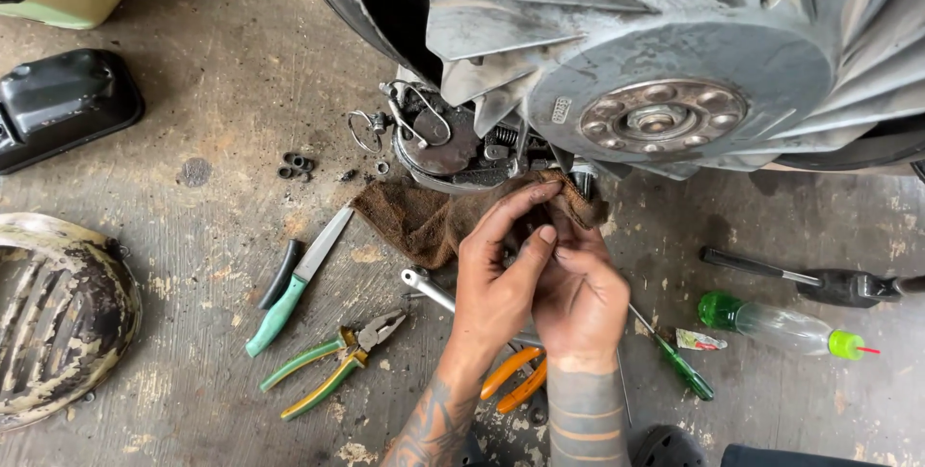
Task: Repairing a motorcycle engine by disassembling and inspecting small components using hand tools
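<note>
Both grimy hands, left hand (501, 279) and right hand (578, 298), on brown rag (424, 221) beneath finned wheel (665, 53).

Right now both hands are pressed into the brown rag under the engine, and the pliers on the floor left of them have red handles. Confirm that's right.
Not quite: the pliers have green and yellow handles, not red. The head view shows it. The rest stands: left hand and right hand are at the brown rag under the engine.

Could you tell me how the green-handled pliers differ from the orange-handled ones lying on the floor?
The green-handled pliers lie in full view, jaws slightly apart, clear of both hands. The orange-handled pliers show only their handles; the rest is hidden under the left hand and right hand. Handle colours differ: green with yellow versus plain orange. Both rest flat on the concrete floor.
</note>
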